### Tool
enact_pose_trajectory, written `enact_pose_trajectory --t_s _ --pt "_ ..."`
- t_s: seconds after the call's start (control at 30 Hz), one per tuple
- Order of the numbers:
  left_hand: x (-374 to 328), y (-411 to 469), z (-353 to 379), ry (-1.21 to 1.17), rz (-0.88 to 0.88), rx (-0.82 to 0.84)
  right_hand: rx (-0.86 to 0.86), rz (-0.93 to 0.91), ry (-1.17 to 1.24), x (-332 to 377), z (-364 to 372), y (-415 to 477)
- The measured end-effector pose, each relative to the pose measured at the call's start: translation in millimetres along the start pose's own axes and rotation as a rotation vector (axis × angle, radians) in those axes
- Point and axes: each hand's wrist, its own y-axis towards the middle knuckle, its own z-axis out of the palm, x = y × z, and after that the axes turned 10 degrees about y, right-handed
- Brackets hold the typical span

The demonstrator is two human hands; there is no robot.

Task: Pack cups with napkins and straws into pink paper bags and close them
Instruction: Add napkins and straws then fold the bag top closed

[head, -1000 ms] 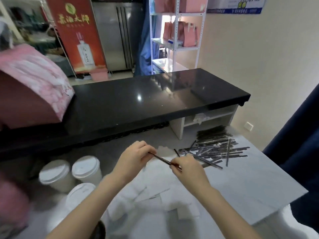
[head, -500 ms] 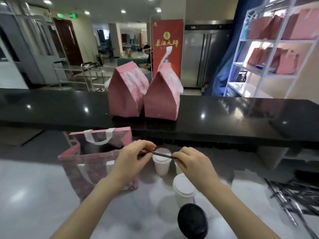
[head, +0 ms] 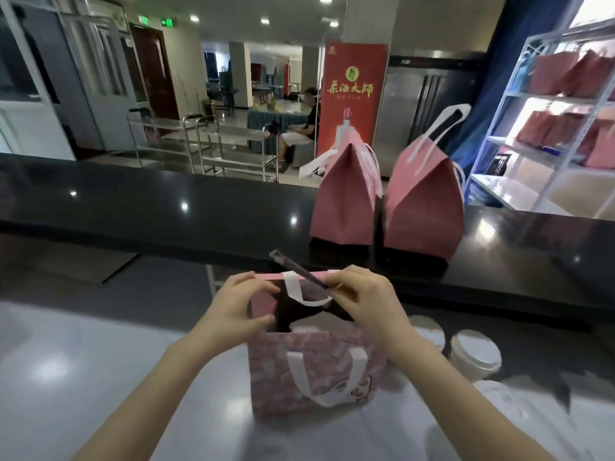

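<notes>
An open pink paper bag [head: 316,371] with white handles stands on the grey table right in front of me. My left hand [head: 238,311] pinches the bag's left rim and holds the mouth open. Over that mouth, my right hand [head: 366,304] grips a dark wrapped straw [head: 294,268] by its near end; the straw's free end points up and to the left. I cannot see what is inside the bag. Two white-lidded cups [head: 476,357] stand on the table just right of the bag, partly behind my right forearm.
Two closed pink bags [head: 342,207] [head: 422,211] stand side by side on the black counter [head: 166,207] behind the table. A white shelf [head: 545,154] with more pink bags is at the far right. A seated person [head: 306,128] is beyond the counter.
My view swung left from the straw pile to the open bag. My left hand let go of the straw and took the bag's rim. My right hand carried the straw over the bag's mouth.
</notes>
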Motion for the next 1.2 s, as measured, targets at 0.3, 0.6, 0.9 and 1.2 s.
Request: enact_pose_trajectory --t_s 0.3,0.6,0.9,1.2 --pt "43 -3 -2 -0.018 -0.04 0.152 0.355 0.195 -0.388 -17 23 20" --pt "35 -11 2 -0.069 -0.034 0.109 0.475 0.161 -0.524 -33 40 25" --pt "8 -16 -6 -0.097 -0.043 0.131 0.221 -0.006 -0.198 -54 12 16" --pt "13 12 4 0.068 -0.082 0.076 0.416 0.081 -0.324 -81 -6 31"
